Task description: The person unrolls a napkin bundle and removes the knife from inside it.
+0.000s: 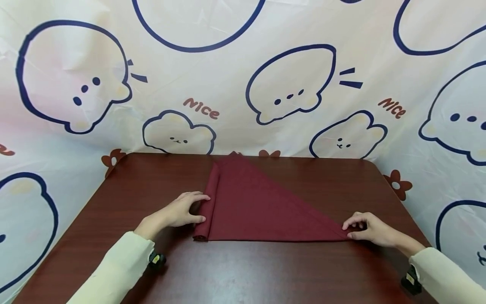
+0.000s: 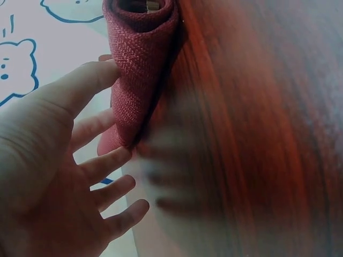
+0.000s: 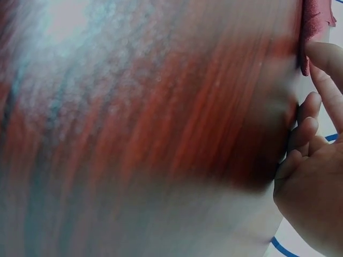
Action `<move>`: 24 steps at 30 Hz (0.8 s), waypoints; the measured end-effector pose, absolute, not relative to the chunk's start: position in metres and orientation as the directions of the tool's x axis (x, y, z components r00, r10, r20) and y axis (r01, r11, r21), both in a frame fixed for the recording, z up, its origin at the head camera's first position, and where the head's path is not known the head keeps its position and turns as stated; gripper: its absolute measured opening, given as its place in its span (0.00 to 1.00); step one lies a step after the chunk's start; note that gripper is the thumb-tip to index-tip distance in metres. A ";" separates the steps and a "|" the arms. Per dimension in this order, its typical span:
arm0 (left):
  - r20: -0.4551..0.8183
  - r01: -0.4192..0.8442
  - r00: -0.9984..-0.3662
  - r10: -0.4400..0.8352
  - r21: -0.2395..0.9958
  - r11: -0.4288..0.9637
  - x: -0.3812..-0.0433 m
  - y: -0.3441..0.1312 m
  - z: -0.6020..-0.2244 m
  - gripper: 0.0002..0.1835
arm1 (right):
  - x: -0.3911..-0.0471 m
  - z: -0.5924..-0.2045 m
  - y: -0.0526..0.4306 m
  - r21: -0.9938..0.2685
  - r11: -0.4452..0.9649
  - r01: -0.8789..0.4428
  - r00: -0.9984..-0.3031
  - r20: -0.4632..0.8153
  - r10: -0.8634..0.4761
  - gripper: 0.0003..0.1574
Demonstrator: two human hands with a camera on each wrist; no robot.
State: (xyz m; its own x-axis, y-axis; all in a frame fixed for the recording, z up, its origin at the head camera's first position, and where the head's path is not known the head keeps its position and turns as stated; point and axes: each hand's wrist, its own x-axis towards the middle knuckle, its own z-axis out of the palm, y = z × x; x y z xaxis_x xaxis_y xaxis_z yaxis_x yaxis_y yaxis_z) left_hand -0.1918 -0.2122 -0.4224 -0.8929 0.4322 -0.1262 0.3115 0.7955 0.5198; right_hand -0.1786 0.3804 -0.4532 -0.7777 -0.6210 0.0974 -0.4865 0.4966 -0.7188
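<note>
A dark red cloth (image 1: 262,207) lies on the table as a triangle, its left side wound into a roll (image 1: 211,202). At the left of the roll is my left hand (image 1: 181,210), thumb and fingers spread apart and touching it. The left wrist view shows the layered end of the roll (image 2: 142,48) up close, the left hand (image 2: 59,144) beside it with several fingers loosely extended. My right hand (image 1: 373,230) pinches the cloth's pointed right corner between thumb and index finger. In the right wrist view, the right hand (image 3: 316,166) shows at the edge, by the cloth's tip (image 3: 311,32).
The brown wooden table (image 1: 265,274) has a glossy top with rounded far corners. A pale sheet (image 1: 235,80) with cartoon outlines hangs behind and on both sides. The cloth's upper tip reaches the table's far edge.
</note>
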 end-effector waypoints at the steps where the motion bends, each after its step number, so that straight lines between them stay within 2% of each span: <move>1: -0.127 0.313 -0.892 0.433 0.517 0.797 -0.192 -0.213 -0.422 0.33 | -0.179 -0.454 0.380 -0.718 0.497 -0.486 -0.778 0.097 -0.621 0.10; 7: -0.123 0.317 -0.894 0.431 0.506 0.802 -0.191 -0.213 -0.421 0.33 | -0.179 -0.456 0.381 -0.719 0.503 -0.479 -0.785 0.095 -0.612 0.10; 16: -0.051 0.374 -0.894 0.445 0.464 0.803 -0.192 -0.193 -0.412 0.33 | -0.177 -0.454 0.381 -0.719 0.501 -0.482 -0.785 0.099 -0.612 0.09; 21: -0.069 0.419 -0.874 0.480 0.392 0.819 -0.190 -0.183 -0.418 0.33 | -0.177 -0.454 0.380 -0.723 0.498 -0.479 -0.781 0.092 -0.618 0.09; 24: -0.090 0.405 -0.880 0.466 0.371 0.836 -0.189 -0.183 -0.422 0.33 | -0.177 -0.454 0.380 -0.727 0.498 -0.473 -0.783 0.088 -0.616 0.10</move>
